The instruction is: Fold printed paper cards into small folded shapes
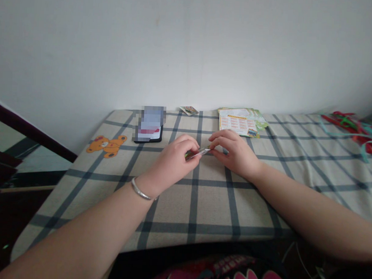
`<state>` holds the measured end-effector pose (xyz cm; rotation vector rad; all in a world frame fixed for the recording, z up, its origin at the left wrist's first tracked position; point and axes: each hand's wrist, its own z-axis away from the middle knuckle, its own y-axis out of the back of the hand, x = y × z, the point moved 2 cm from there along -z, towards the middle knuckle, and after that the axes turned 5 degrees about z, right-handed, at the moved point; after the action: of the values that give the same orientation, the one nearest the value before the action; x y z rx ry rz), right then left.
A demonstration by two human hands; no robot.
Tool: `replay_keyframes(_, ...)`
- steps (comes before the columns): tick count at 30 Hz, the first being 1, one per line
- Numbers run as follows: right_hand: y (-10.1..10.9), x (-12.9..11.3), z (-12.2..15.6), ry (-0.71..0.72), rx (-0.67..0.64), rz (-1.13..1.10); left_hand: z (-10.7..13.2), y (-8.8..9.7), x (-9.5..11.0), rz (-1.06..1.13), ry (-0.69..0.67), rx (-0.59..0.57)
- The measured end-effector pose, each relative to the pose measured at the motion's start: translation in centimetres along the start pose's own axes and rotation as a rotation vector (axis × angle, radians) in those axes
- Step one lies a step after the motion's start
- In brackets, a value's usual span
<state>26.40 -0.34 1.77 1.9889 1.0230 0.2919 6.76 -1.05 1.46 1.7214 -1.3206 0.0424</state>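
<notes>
My left hand [176, 157] and my right hand [232, 151] meet over the middle of a checked tablecloth [202, 205]. Both pinch the ends of a small thin strip [199, 153], greenish and pale, held just above the cloth. The left fingers curl round its left end; the right thumb and forefinger close on its right end. A silver bangle [140, 191] sits on my left wrist.
A phone [150, 126] lies at the back left, next to a bear print [108, 145] on the cloth. A small card [189, 110] and printed sheets [240, 122] lie by the wall. Red and green ribbons [355, 127] are piled at the far right.
</notes>
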Motion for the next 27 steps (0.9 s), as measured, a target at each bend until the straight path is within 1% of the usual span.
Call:
replay_keyframes(4, -0.1, 0.1, 0.0, -0.004, 0.02, -0.039, 0.1, -0.2, 0.0, 0.018, -0.03, -0.039)
replay_keyframes(7, -0.2, 0.1, 0.0, -0.042, 0.022, -0.06, 0.1, -0.3, 0.0, 0.009, -0.024, -0.052)
replay_keyframes(10, -0.4, -0.1, 0.0, -0.145, 0.019, -0.033, 0.1, -0.4, 0.0, 0.0, 0.002, -0.054)
replay_keyframes(13, -0.6, -0.4, 0.0, -0.241, 0.005, -0.028, 0.1, -0.4, 0.0, -0.003, 0.017, -0.029)
replay_keyframes(17, -0.8, -0.8, -0.1, -0.216, -0.03, -0.053, 0.0, -0.4, 0.1, -0.018, 0.034, 0.011)
replay_keyframes(20, -0.8, -0.9, -0.1, -0.218, -0.046, -0.068, 0.0, -0.5, 0.2, -0.039, 0.041, 0.017)
replay_keyframes(27, -1.2, -0.8, -0.2, -0.244, -0.13, -0.099, 0.2, -0.9, 0.1, -0.046, 0.021, -0.069)
